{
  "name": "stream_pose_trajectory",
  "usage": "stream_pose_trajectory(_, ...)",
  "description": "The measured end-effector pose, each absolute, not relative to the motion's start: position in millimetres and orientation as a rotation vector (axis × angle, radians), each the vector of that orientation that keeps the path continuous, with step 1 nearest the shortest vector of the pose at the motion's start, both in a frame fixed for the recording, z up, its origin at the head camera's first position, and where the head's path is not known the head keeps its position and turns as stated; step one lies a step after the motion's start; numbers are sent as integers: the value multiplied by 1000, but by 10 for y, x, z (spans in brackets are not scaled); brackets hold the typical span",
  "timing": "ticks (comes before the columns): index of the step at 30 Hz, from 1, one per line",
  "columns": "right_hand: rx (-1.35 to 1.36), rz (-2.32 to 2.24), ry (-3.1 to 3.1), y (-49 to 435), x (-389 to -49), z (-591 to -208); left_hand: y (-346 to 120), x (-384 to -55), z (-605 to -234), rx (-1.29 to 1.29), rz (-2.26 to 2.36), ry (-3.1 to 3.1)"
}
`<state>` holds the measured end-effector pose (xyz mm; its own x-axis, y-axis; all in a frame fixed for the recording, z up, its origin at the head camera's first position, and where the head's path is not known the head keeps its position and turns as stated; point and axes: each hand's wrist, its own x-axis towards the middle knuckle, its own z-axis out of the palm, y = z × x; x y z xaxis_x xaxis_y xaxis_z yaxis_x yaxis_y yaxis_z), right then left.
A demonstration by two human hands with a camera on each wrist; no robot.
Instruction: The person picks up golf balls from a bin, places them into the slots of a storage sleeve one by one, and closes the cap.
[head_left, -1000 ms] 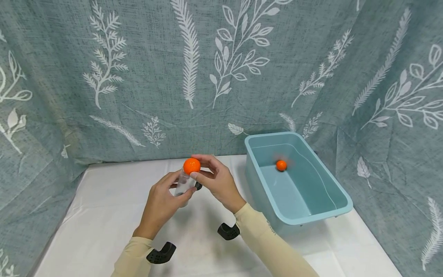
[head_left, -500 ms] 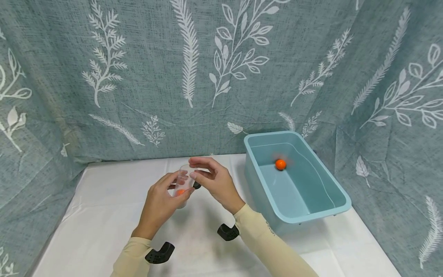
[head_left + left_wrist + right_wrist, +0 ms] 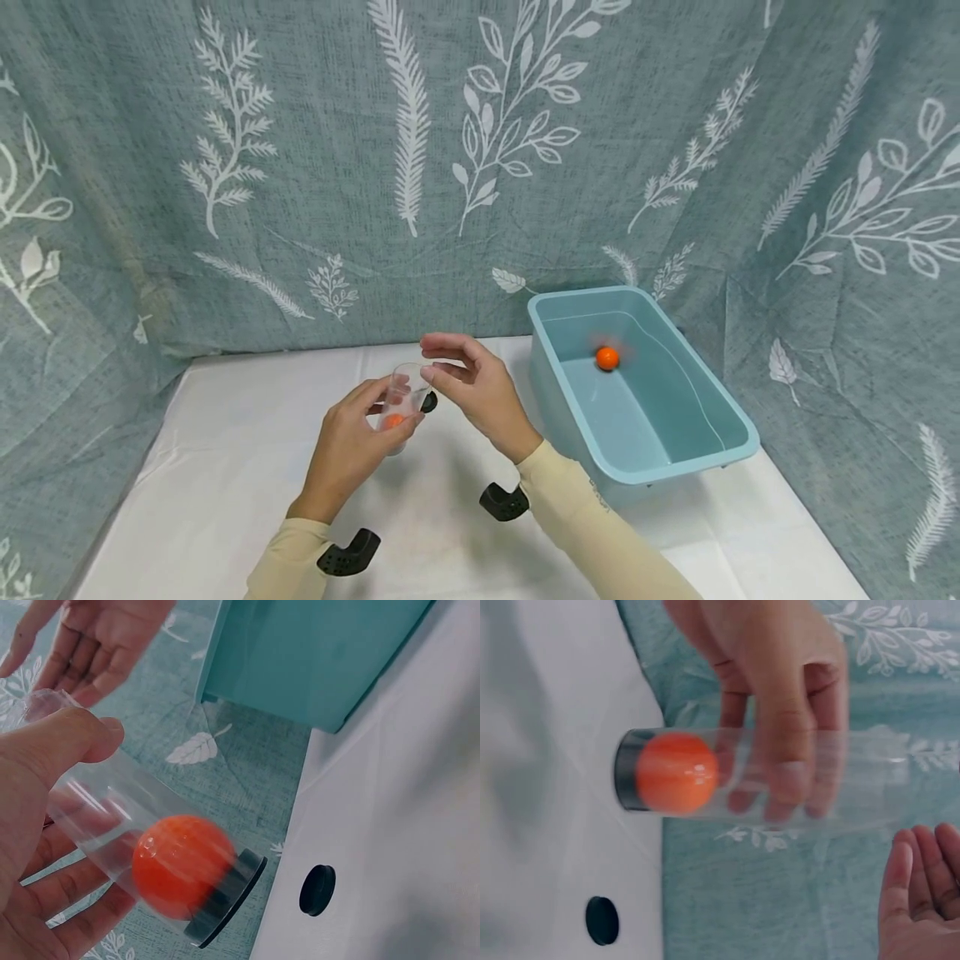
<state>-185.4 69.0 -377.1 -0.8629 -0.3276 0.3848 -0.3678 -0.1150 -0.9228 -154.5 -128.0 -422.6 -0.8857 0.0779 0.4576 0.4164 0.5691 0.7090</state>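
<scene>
My left hand (image 3: 348,450) grips a clear plastic tube (image 3: 154,791), thumb on one side and fingers on the other. The tube tilts over the table, its open mouth up. At its bottom lies an orange ball (image 3: 184,866), just above the black cap (image 3: 630,771) that closes that end. Beside the mouth, my right hand (image 3: 483,396) holds nothing; its fingers (image 3: 900,877) are loosely bent and apart from the thumb. A loose black cap (image 3: 430,402) rests on the table behind the tube.
On the right stands a blue-green plastic bin (image 3: 570,392) with another orange ball (image 3: 607,358) inside. A white cloth (image 3: 247,433) covers the table. Leaf-patterned curtain (image 3: 300,167) hangs behind and at both sides.
The orange ball has left my right hand's fingers at the tube's mouth and dropped to its bottom. My right hand has drawn slightly away to the right. The left hand keeps its grip.
</scene>
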Motion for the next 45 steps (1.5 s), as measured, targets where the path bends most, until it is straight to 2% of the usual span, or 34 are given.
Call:
stream_pose_trajectory(14, 791, 2057, -2033, 958, -1876, -3364, -1304, -1513, -4246, -408, -1204, -2402)
stream_pose_trajectory(23, 678, 1972, -2081, 1423, -2044, -3090, -1316, -1505, -4243, -392, -1185, -2419)
stream_pose_trajectory(45, 335, 1413, -2867, 2432, -2711, -3380, -1240, -1447, -4234, -357, -1256, -2460)
